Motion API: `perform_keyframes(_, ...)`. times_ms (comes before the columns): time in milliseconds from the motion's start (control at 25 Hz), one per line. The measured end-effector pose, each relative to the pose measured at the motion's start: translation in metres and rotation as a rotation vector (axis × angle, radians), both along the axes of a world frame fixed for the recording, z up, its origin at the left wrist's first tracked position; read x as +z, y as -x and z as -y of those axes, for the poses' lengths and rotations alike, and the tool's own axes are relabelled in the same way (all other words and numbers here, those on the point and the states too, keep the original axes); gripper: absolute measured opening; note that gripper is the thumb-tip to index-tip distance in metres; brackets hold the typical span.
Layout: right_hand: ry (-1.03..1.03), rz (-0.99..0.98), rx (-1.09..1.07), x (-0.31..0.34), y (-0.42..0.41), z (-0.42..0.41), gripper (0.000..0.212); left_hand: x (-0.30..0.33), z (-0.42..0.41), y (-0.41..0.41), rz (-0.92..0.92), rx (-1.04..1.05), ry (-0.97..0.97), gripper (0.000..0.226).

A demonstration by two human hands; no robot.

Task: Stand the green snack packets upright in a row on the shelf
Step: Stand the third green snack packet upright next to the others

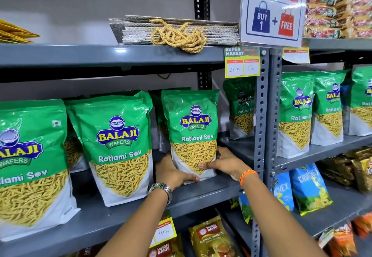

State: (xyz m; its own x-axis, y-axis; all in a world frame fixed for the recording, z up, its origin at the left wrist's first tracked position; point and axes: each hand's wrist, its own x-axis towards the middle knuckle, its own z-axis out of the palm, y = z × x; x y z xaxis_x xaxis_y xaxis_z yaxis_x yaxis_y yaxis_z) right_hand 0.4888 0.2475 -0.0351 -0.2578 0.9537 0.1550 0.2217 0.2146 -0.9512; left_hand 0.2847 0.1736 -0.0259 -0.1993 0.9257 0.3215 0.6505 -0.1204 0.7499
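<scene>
We grasp a green packet (192,134) (reading "Balaji Wafers Ratlami Sev") upright on the shelf (201,192), left hand (173,171) and right hand (225,162) clasping its lower corners, arms reaching forward.

Bare shelf (231,150) right of held packet (193,134).

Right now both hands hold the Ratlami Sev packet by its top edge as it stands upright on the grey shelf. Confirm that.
Not quite. The head view shows the left hand and the right hand gripping the Ratlami Sev packet at its bottom corners, not its top edge. The rest holds: it stands upright on the grey shelf.
</scene>
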Motion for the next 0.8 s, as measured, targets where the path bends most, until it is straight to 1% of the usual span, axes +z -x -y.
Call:
perform_keyframes(120, -0.008, 0.003, 0.006, 0.0, -0.006, 0.006, 0.078, 0.0, 0.007, -0.003, -0.023, -0.014, -0.028, 0.076)
perform_keyframes(160, -0.015, 0.001, 0.007, -0.001, -0.008, 0.008, 0.077, 0.0, 0.009, -0.005, -0.032, -0.012, -0.034, 0.08)
perform_keyframes(240, -0.019, -0.016, 0.011, -0.002, -0.012, 0.011, 0.073, -0.001, 0.01, -0.008, -0.055, -0.002, -0.043, 0.094)
perform_keyframes(280, -0.017, -0.022, 0.014, -0.003, -0.014, 0.013, 0.072, -0.002, 0.011, -0.009, -0.063, -0.002, -0.048, 0.097)
perform_keyframes(400, -0.025, -0.018, 0.022, -0.001, -0.014, 0.016, 0.075, -0.003, 0.008, -0.005, -0.026, -0.059, -0.046, 0.093)
perform_keyframes(480, -0.037, -0.012, 0.016, -0.001, -0.015, 0.017, 0.078, -0.007, 0.004, 0.001, 0.025, -0.134, -0.011, 0.1)
perform_keyframes(560, -0.047, -0.01, 0.011, -0.003, -0.015, 0.018, 0.077, -0.01, 0.002, 0.007, 0.043, -0.186, 0.012, 0.099)
perform_keyframes(640, -0.053, -0.002, 0.023, -0.003, -0.017, 0.02, 0.077, -0.011, 0.002, 0.009, 0.046, -0.214, -0.006, 0.096)
perform_keyframes(800, -0.106, 0.065, 0.056, 0.004, -0.021, 0.025, 0.078, -0.015, 0.005, 0.008, 0.029, -0.233, -0.063, 0.103)
